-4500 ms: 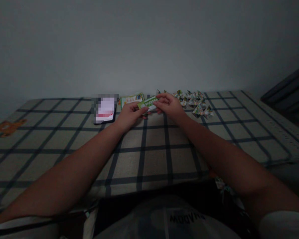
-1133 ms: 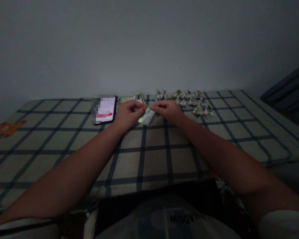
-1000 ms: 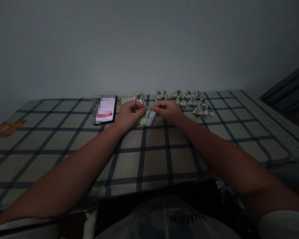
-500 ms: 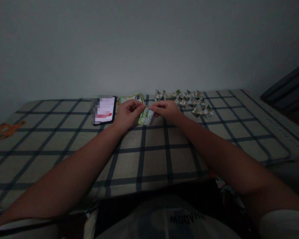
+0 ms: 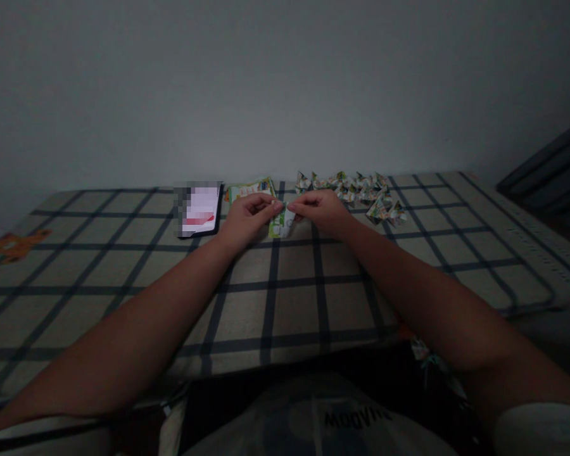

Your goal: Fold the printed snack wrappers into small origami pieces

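checked cloth [image 5: 294, 304] | phone [image 5: 204, 206], left | green-edged flat sheets [image 5: 249, 188] just beside it | folded triangular pieces [image 5: 380, 209], right

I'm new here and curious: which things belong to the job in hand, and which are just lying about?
Job in hand:
green paper, pinched by left hand and right hand
probably folded pieces and flat papers, similarly coloured

Seemingly just lying about:
phone
checked cloth
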### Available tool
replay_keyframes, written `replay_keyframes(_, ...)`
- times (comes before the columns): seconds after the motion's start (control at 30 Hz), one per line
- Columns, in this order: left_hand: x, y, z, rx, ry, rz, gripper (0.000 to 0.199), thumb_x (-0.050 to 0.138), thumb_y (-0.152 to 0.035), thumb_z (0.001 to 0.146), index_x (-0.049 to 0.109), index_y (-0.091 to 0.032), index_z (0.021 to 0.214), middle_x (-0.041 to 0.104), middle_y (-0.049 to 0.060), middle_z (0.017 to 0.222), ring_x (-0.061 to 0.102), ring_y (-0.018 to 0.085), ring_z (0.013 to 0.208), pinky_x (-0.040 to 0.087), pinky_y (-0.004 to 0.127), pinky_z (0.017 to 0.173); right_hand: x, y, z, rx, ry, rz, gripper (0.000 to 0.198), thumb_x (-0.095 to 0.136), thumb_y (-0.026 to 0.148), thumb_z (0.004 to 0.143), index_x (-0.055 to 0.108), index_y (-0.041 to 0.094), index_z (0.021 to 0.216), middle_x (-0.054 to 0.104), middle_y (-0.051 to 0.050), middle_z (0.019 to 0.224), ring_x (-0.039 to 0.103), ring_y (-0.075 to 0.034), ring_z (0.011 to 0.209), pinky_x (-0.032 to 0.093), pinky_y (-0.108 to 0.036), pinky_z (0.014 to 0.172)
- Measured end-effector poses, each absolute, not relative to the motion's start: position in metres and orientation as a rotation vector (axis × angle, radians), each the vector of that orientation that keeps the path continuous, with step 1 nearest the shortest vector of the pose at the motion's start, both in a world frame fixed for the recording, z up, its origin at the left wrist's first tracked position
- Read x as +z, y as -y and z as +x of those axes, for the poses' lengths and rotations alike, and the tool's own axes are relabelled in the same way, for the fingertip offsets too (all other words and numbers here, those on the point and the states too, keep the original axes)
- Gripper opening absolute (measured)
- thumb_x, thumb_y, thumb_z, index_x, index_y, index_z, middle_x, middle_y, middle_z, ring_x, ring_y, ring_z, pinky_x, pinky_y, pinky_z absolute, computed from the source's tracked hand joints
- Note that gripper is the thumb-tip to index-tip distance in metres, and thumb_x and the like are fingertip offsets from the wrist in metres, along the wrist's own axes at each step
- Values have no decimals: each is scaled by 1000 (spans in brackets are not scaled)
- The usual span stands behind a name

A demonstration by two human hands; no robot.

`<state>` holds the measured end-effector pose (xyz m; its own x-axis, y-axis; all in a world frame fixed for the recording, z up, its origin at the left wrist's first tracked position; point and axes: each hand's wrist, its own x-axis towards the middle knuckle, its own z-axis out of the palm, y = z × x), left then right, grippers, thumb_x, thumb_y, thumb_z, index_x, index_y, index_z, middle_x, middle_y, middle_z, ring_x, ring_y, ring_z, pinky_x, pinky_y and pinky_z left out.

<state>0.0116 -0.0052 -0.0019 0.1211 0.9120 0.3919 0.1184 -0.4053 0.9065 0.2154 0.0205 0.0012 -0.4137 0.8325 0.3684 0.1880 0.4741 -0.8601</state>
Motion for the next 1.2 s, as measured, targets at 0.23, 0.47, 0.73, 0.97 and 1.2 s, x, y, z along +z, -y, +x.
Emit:
replay_keyframes(0.23,1,6,6,1434,-1150,1855,30,77,-46,77,73,-17,72,70,2,68,59,13,62,46,25,61,1,-18,212,1128,1830,-842,36,73,51,82,74,15,80,73,-3,73,67,-13,68,55,-24,67)
replay_keyframes(0.47,0,6,6,1503,-1190,1860,31,77,-47,79,73,-17,71,70,2,65,59,13,61,45,24,58,1,-18,211,1116,1823,-801,38,73,52,81,70,15,74,70,-3,71,66,-13,70,56,-26,70)
replay_keyframes(0.73,-7,2,6,1368,-1041,1735,42,80,-58,76,72,-17,75,65,1,65,56,12,58,43,24,56,6,-19,214,1012,1829,-870,43,74,57,80,69,16,71,69,-3,67,63,-13,66,54,-26,66)
replay_keyframes(0.97,-3,4,3,1284,-1161,1903,40,74,-50,82,64,-18,60,54,-2,55,46,11,54,33,25,52,2,-20,213,1103,1698,-883,43,79,58,74,74,16,80,71,-2,69,65,-13,65,57,-26,67)
replay_keyframes(1.2,-1,2,3,1322,-1220,1916,44,73,-53,82,62,-18,57,52,-2,52,45,11,52,32,25,51,5,-16,210,1211,1703,-888,42,84,55,70,69,15,73,69,-1,70,66,-12,68,58,-25,70)
